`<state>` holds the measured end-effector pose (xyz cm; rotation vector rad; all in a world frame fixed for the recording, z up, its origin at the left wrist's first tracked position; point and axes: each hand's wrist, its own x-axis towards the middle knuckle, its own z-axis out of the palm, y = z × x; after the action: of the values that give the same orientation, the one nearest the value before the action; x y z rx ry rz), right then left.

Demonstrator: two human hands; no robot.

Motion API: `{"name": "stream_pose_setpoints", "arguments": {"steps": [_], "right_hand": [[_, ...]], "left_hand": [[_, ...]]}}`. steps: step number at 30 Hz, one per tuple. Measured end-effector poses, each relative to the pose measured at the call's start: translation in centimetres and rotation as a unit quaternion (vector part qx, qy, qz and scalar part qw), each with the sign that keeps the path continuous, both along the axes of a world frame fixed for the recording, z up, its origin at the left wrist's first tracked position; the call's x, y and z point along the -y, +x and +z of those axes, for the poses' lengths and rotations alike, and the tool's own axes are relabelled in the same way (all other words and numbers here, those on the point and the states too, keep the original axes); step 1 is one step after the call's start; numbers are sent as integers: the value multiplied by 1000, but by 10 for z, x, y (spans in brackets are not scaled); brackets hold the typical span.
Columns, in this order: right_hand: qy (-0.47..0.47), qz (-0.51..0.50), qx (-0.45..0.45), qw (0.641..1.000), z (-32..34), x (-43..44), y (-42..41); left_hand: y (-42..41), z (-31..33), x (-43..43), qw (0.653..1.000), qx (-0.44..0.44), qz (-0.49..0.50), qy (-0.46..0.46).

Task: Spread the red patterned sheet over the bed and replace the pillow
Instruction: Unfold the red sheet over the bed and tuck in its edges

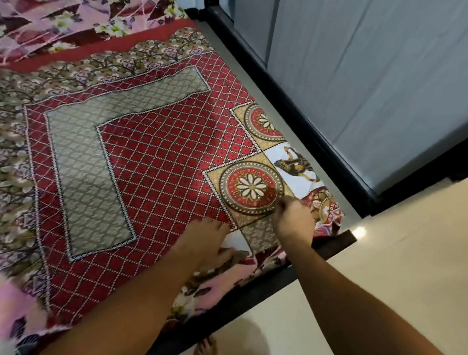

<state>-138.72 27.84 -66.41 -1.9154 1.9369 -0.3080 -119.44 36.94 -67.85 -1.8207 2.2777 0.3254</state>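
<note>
Pinching the red patterned sheet [154, 151] near the bed frame [243, 294] corner, the right hand [291, 221] could drag it askew unless the flat, spread left hand [202, 243] pins it

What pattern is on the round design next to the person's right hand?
A white daisy-like flower on red, ringed in gold, on the round medallion by the right hand; head view.

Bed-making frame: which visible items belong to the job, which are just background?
In the job:
- red patterned sheet
- bed frame
- left hand, flat on the sheet
- right hand, pinching the sheet's corner

No pillow in view.

Background:
- pink floral sheet underneath
- grey cabinet
- floor
</note>
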Motion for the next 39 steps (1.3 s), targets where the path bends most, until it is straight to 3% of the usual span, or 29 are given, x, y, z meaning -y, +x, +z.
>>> {"name": "stream_pose_setpoints", "arguments": {"steps": [6,8,14,16,20,27,30,34,36,39], "right_hand": [[93,37,-8,995,-12,-81,41],[136,8,14,991,-21,-109,49],[281,-168,225,918,-54,-169,73],[284,-210,281,892,-62,-171,81],[259,-228,319,883,-80,-161,88],[183,-268,361,874,-91,-208,74],[218,-275,341,872,-126,-209,69],[246,-250,228,908,-78,-193,81],[211,-227,122,943,-61,-195,88],[99,-154,61,981,-36,-202,109]], "left_hand": [[31,-8,-62,998,28,19,46],[37,-12,-84,998,41,46,34],[44,-26,-139,988,136,75,26],[45,-32,-146,989,131,62,7],[54,-40,-141,993,117,7,-5],[69,-53,-161,992,-65,-100,-42],[68,-67,-170,991,-54,-106,-67],[65,-70,-171,993,-22,-89,-71],[72,-61,-174,993,-45,-80,-78],[92,-33,-180,996,-35,-34,-75]]}}
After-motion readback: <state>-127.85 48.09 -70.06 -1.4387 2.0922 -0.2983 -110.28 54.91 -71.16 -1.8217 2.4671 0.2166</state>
